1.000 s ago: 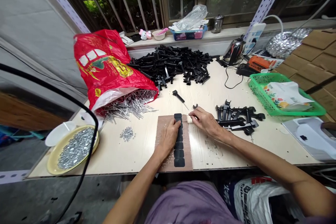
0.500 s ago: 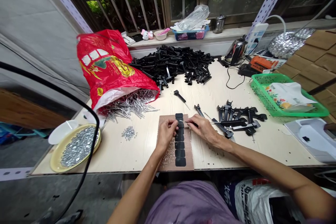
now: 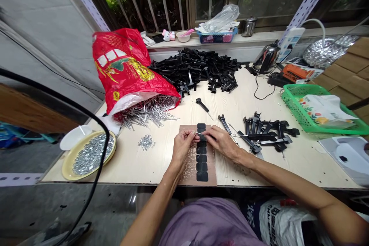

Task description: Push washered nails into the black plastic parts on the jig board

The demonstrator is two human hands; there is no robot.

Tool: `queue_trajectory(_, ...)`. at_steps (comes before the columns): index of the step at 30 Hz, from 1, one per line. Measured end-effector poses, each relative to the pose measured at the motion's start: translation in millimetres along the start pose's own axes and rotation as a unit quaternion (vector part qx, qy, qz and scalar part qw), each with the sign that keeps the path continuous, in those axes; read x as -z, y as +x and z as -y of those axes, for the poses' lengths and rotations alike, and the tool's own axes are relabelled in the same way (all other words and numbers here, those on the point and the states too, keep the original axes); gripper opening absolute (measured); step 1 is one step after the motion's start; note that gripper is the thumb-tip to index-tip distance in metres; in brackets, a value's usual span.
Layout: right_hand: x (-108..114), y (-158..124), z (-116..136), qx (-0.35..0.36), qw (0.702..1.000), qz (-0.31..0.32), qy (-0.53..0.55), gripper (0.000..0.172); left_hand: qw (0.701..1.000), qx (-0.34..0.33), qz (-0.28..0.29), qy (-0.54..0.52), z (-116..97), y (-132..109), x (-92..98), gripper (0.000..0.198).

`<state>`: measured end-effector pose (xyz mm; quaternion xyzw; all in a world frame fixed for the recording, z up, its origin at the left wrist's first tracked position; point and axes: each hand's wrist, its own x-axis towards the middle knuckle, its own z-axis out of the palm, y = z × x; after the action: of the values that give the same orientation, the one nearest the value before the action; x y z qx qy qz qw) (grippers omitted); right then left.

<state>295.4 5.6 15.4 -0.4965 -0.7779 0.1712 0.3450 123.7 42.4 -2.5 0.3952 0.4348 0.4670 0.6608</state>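
My left hand (image 3: 182, 147) is closed in a pinch over the left side of a brown board (image 3: 211, 161). What lies between its fingertips is too small to make out. Opposite it, my right hand (image 3: 221, 140) pinches a thin metal rod (image 3: 199, 133) whose tip meets the left fingertips. Beneath the hands, a column of black rounded squares (image 3: 201, 158) runs down the board. Small metal pieces (image 3: 146, 142) lie heaped left of the board. Black clamp-like parts (image 3: 262, 130), some with metal rods, lie right of my right hand.
A red bag (image 3: 123, 69) spills metal rods (image 3: 147, 112). A yellow bowl (image 3: 67, 172) of metal washers stands at the table's left edge. Black parts (image 3: 198, 67) are piled at the back. A green basket (image 3: 305, 121) sits right. A black cable (image 3: 86, 109) crosses the left foreground.
My right hand has come closer to my left, so the rod's tip now reaches the left fingertips. The camera view has turned slightly left.
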Motion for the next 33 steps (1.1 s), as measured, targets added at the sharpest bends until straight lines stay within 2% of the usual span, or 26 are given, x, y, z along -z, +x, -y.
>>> queue_trajectory(7, -5, 0, 0, -0.026, 0.999, 0.004, -0.046, 0.019, 0.999, -0.015, 0.004, 0.05, 0, 3, 7.9, 0.028)
queue_trajectory(18, -7, -3, -2, -0.021, 0.998, 0.015, -0.052, 0.019, 0.999, 0.053, 0.01, -0.005, -3, 4, 10.9, 0.032)
queue_trajectory(24, -8, -5, -2, -0.025, 0.998, 0.019, -0.059, 0.018, 0.995, 0.091, 0.027, -0.012, -4, 2, 11.3, 0.042)
queue_trajectory(29, -6, -6, 2, -0.028, 0.994, 0.033, -0.1, 0.023, 0.998, 0.051, 0.038, 0.029, -4, 0, 12.3, 0.035)
queue_trajectory(33, -4, -4, 8, -0.009, 0.986, 0.026, -0.166, 0.027, 0.996, 0.054, 0.053, 0.039, -3, -1, 14.8, 0.034)
